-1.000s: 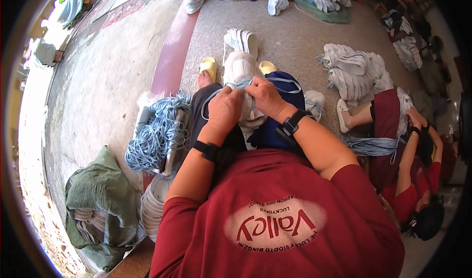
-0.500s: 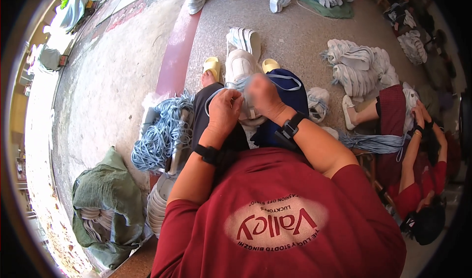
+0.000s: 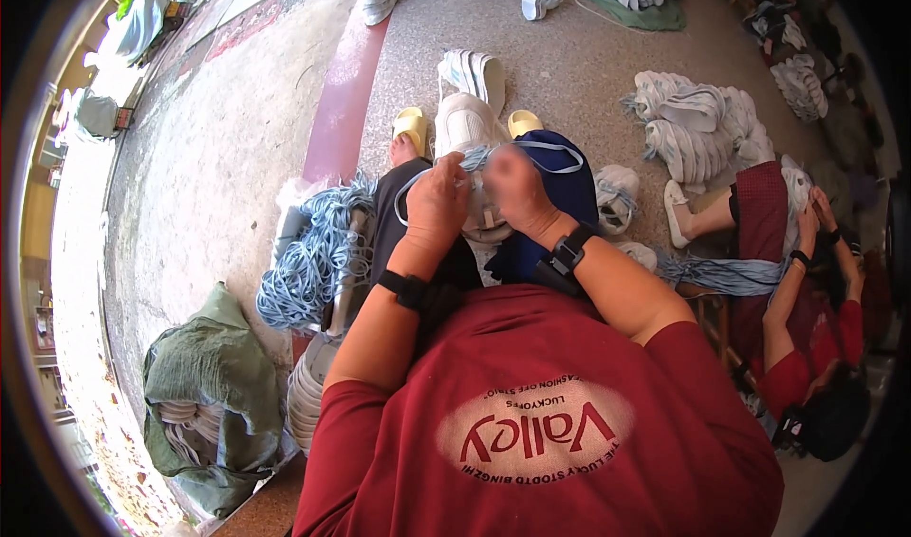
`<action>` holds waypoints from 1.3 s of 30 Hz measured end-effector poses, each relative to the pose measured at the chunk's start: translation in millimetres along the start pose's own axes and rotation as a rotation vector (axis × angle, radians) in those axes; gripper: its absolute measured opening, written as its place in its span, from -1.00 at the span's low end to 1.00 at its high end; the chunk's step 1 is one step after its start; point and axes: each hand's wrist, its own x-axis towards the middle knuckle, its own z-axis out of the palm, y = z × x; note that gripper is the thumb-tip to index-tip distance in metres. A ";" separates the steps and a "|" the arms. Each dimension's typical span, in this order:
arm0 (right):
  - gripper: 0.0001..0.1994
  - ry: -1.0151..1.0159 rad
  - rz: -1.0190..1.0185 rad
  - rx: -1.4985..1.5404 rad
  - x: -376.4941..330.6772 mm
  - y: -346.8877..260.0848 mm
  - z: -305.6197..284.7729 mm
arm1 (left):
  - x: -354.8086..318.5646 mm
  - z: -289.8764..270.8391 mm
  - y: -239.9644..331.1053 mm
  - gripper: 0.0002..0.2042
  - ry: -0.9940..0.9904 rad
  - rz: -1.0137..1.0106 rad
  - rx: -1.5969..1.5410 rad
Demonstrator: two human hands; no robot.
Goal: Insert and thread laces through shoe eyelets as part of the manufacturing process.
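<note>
A white shoe upper stands in front of me between my knees, its toe pointing away, with pale blue lacing at its opening. At its left side my left hand is closed, fingertips pinched on a light blue shoelace that loops out beside the wrist. Opposite it, my right hand is curled closed at the lacing; its fingers are partly blurred, and it seems to grip the lace too. A lace strand trails over the dark blue cloth on my right leg. Between the hands, part of the upper shows.
A heap of blue laces sits at my left knee, near a green cloth sack and stacked white pieces. More uppers lie piled to the right. Beside me a co-worker's hands handle a white piece.
My left hand has risen slightly, its fingers reaching farther up over the lacing. My right hand has shifted a little to the right. The upper stays in place.
</note>
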 end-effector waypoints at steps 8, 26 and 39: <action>-0.87 0.005 -0.004 -0.002 0.1 0.3 0.8 | 17.8 1.4 2.4 -0.80 -0.126 0.360 0.343; -0.93 0.063 0.330 0.555 6.3 -18.3 -11.1 | 2.4 -30.4 4.8 -0.86 -0.085 0.016 0.143; -0.78 1.076 0.899 1.001 -193.6 129.8 -231.8 | -158.5 -249.4 -176.4 -0.79 1.172 -0.580 -1.350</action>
